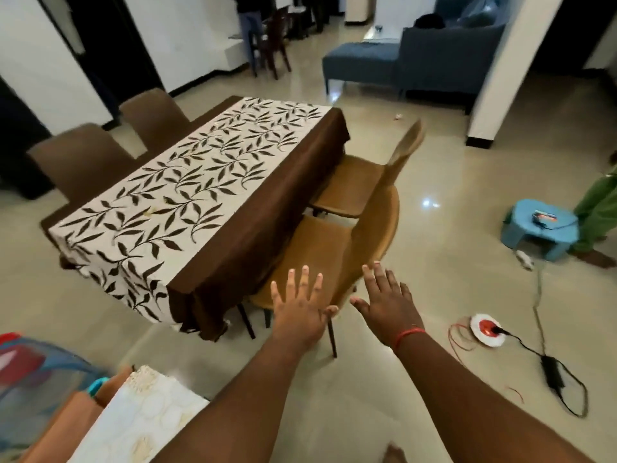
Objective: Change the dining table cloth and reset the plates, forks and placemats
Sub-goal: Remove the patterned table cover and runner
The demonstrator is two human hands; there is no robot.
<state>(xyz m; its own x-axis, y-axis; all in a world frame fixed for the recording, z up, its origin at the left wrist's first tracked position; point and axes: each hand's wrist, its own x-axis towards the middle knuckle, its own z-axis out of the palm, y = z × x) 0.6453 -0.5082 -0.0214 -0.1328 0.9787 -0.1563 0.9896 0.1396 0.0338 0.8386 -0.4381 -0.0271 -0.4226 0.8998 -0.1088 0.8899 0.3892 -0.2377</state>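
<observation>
Writing: no brand, label or readable word can be made out anywhere in the room.
Left hand [298,312]: stretched forward in the air, palm down, its fingers [306,279] straight and spread; it has hold of nothing.
Right hand [387,302]: just beside the left one, also palm down with fingers straight and apart, holding nothing; a red thread [408,334] goes round the wrist.
Table cloth [213,168]: it lies on the counter, white in the middle with dark leaf sprigs, brown along the borders, and it hangs down over the near side and the end.
Counter: fully covered by the cloth, so its own top is hidden.
Chairs: two tan chairs [337,248] are pushed in on the near side, below the hands; two brown chairs [83,155] stand on the far side.
Folded cloth [140,416]: white, with a pale pattern, at the bottom left, on something orange-brown.
Floor [434,262]: glossy pale tiles that reflect the lights.
On the floor: a blue plastic stool [541,228] to the right, a white and red round device [487,329] with black cable near it.
Room behind: a blue sofa [417,55], white walls and a white pillar [521,61].
</observation>
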